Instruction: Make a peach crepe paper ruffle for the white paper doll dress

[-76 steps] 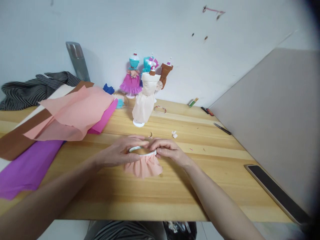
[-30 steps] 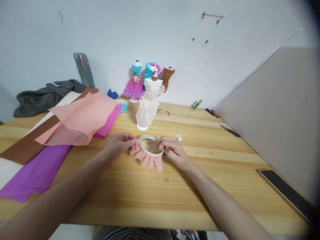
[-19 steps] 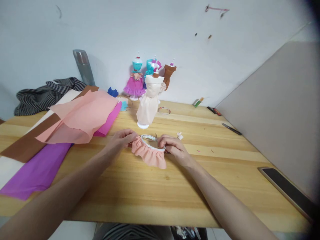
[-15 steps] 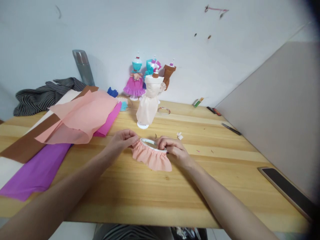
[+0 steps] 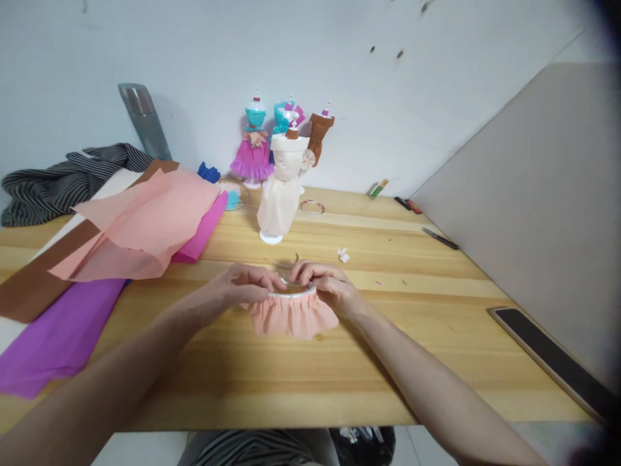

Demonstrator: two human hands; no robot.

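A gathered peach paper ruffle (image 5: 293,316) hangs from a white strip (image 5: 292,294) bent into a loop, held just above the table. My left hand (image 5: 245,287) is closed on the loop's left end, thumb in front and fingers behind. At the right end, my right hand (image 5: 332,288) pinches the same strip, its fingertips curled over the top edge. Behind the hands stands a small dress form (image 5: 280,188) in a cream paper dress. Small white scraps (image 5: 343,254) lie to the right of it.
Peach paper (image 5: 150,220), brown, purple and white sheets are piled at the left beside a striped cloth (image 5: 72,178). Several dressed mini forms stand along the wall, near a bottle (image 5: 144,120). A bracelet (image 5: 312,206), a pen-like tool (image 5: 439,238) and a phone (image 5: 548,359) lie rightward.
The ruffle has turned from slanting to nearly level, its loop facing more upward. My left hand has moved right and its fingers now reach over the rim. The camera view has shifted slightly.
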